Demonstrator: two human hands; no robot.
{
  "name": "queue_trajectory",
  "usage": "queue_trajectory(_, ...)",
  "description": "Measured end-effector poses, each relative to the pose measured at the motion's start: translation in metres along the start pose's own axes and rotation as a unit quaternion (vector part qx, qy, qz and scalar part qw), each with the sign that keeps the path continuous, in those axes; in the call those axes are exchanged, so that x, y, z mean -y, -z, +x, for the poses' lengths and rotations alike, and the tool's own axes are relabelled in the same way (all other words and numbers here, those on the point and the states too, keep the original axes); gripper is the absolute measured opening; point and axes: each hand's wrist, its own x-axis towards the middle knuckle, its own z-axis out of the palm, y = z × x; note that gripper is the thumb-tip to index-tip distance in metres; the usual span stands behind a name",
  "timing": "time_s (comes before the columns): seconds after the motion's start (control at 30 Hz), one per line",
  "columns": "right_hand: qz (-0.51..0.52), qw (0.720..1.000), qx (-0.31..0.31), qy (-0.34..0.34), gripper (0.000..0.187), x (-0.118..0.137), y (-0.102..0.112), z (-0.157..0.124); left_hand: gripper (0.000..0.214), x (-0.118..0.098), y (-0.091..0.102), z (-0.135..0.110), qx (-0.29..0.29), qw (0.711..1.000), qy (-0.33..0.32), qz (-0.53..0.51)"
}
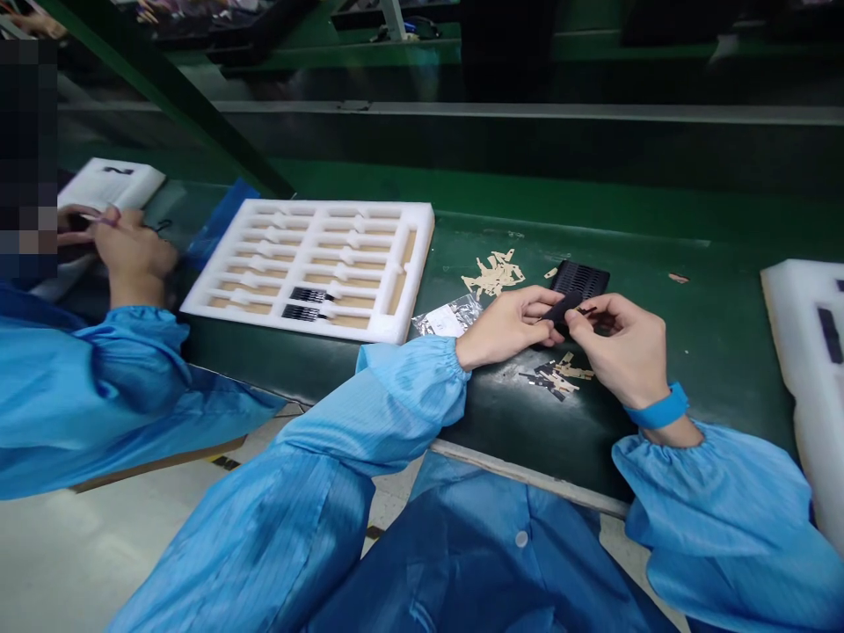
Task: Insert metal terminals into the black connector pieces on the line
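My left hand [511,325] has its fingers closed on a flat black piece [560,309]. Behind its fingertips is a black slotted part [581,280]; whether the two are joined I cannot tell. My right hand [623,343], with a blue band on the wrist, pinches a small dark strip [589,310] close to the black piece. Below the hands lies a loose heap of small black and tan strips [559,376]. Beyond my left hand is a pile of tan cut-out pieces [493,274]. Next to my left wrist lies a clear plastic bag with a white label [448,318].
A white foam tray [422,255] with many slots stands to the left, two slots holding black slotted parts [307,303]. Another foam tray [784,352] is at the right edge. At far left, a co-worker's hand [135,251] works beside a white foam block [128,180].
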Motion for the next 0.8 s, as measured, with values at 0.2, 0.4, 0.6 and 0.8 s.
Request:
queue_trajectory(0.2, -0.009, 1.000, 0.001, 0.003, 0.007, 0.0014, 0.0004, 0.0000, 0.041, 0.0013, -0.0001, -0.0006, 0.005, 1.000, -0.012, 0.006)
queue_trajectory(0.4, -0.003, 1.000, -0.002, 0.000, 0.008, 0.0025, 0.0000, 0.0003, 0.042, 0.0019, 0.0001, -0.0003, 0.008, 1.000, -0.012, 0.015)
queue_trajectory(0.6, -0.012, 1.000, 0.003, -0.001, 0.006, 0.0021, 0.0015, 0.0003, 0.041, -0.0010, -0.0006, -0.0009, 0.009, 1.000, -0.005, 0.005)
queue_trajectory(0.8, -0.007, 1.000, 0.010, 0.000, 0.005, 0.0018, 0.0025, 0.0011, 0.041, -0.0014, -0.0005, -0.0009, 0.009, 1.000, 0.003, 0.003)
